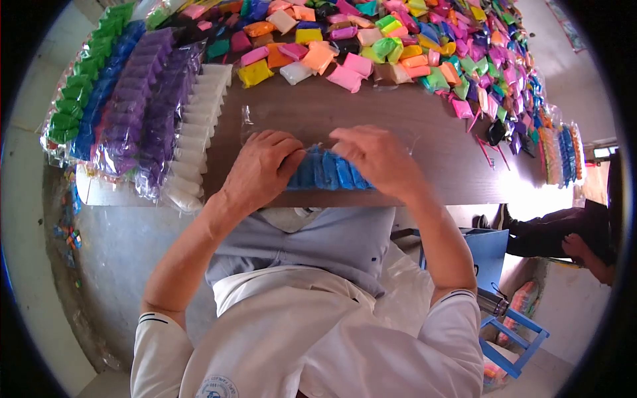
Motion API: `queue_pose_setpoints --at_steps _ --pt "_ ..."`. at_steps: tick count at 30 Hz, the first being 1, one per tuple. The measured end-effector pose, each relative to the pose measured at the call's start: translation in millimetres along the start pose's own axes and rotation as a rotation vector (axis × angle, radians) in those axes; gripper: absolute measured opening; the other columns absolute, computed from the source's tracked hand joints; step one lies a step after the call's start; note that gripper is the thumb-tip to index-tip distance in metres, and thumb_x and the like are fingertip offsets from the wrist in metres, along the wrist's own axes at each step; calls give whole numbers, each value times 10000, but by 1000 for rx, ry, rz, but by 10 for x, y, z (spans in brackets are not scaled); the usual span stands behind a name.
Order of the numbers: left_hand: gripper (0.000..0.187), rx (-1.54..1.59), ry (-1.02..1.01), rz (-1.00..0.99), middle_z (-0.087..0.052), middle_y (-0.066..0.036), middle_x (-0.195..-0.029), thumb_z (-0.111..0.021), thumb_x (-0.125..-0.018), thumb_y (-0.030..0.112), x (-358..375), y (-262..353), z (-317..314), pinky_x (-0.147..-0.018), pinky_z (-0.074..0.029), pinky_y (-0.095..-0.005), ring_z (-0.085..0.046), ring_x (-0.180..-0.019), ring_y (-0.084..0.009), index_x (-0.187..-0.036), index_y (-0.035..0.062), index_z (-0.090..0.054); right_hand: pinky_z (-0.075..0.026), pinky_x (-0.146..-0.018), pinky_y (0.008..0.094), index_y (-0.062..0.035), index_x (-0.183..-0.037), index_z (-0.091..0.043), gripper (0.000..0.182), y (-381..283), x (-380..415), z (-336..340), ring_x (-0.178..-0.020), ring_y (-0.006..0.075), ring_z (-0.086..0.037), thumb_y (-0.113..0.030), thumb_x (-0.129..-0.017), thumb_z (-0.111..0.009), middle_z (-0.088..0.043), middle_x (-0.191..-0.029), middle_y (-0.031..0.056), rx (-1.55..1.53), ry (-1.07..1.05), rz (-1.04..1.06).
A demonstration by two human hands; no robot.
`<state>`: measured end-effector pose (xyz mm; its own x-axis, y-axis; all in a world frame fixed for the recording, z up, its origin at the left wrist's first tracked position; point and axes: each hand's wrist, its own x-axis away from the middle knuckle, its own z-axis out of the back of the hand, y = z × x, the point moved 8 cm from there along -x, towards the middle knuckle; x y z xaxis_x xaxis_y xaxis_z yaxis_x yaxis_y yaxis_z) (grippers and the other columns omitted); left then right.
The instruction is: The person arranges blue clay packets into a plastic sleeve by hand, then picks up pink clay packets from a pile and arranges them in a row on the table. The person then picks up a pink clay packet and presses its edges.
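Blue packets (324, 174) lie in a row at the brown table's (265, 109) near edge, between your half-curled left hand (264, 162) and loosely bent right hand (379, 158); whether either grips them cannot be told. Bagged rows (142, 99) line the left; a colourful packet heap (398, 46) spreads across the far side.
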<state>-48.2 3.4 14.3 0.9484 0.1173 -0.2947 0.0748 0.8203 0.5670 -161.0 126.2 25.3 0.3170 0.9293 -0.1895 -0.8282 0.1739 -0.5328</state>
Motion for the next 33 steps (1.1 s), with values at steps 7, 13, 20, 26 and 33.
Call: queue_pose_setpoints --at_steps 7,13,20,26,33 --pt "136 55 -22 33 -686 -151 -1017 -622 -938 116 -16 -28 8 -888 -482 -421 -630 -976 -350 -998 5 -674 -522 -874 360 -25 -1141 -698 304 519 386 676 -1007 254 -674 -218 -907 -705 -720 -1035 114 -256 74 -325" --pt "172 68 37 42 -696 -160 -977 -640 -944 140 -4 -61 1 -851 -513 -423 -646 -957 -356 -1002 -14 -688 -513 -880 353 -37 -1067 -714 330 324 459 623 -1019 260 -648 -221 -803 -788 -718 -1015 110 57 -1 -171" --pt "195 88 43 59 -698 -162 -968 -638 -957 165 11 -99 -7 -843 -520 -425 -650 -946 -355 -1012 -12 -696 -503 -818 397 -38 -964 -704 199 567 450 470 -901 316 -639 -176 -826 -740 -710 -928 103 -12 -88 -260" --pt "205 74 43 63 -702 -161 -971 -637 -960 177 14 -106 -7 -843 -521 -422 -652 -947 -350 -1015 -11 -699 -516 -798 384 -14 -1014 -710 249 560 472 536 -881 281 -673 -201 -854 -745 -711 -913 142 -146 -94 -403" --pt "209 72 41 70 -704 -162 -970 -637 -959 178 12 -96 -10 -844 -520 -422 -652 -952 -351 -1017 -13 -699 -521 -781 304 -34 -1148 -694 342 737 505 409 -854 158 -641 -144 -835 -778 -718 -987 93 -146 -282 -419"
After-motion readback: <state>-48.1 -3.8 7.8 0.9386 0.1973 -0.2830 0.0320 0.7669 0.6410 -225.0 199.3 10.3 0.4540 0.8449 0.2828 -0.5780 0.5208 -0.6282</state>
